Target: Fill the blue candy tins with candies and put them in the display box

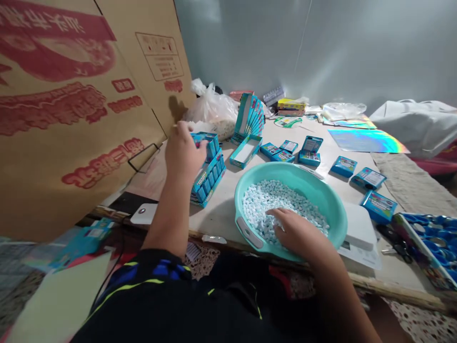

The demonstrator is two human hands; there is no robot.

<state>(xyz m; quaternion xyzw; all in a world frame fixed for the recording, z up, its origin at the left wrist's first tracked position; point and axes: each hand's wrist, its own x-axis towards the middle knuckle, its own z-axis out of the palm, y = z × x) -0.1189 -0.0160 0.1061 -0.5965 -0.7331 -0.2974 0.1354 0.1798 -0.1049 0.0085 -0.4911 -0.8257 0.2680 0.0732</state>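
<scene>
A person's left hand (pixel 183 151), arm stretched forward, grips a small turquoise box (pixel 210 144) above a turquoise display carton (pixel 209 178) already filled with upright boxes. The right hand (pixel 300 234) lies open, fingers spread, in a large heap of pale blue candies (pixel 271 207) in a round teal plastic basin (pixel 291 177) on the white tabletop (pixel 221 221). Flat blue tins (pixel 342 166) lie loose nearby, beside an open, unfilled turquoise tray (pixel 245 151).
</scene>
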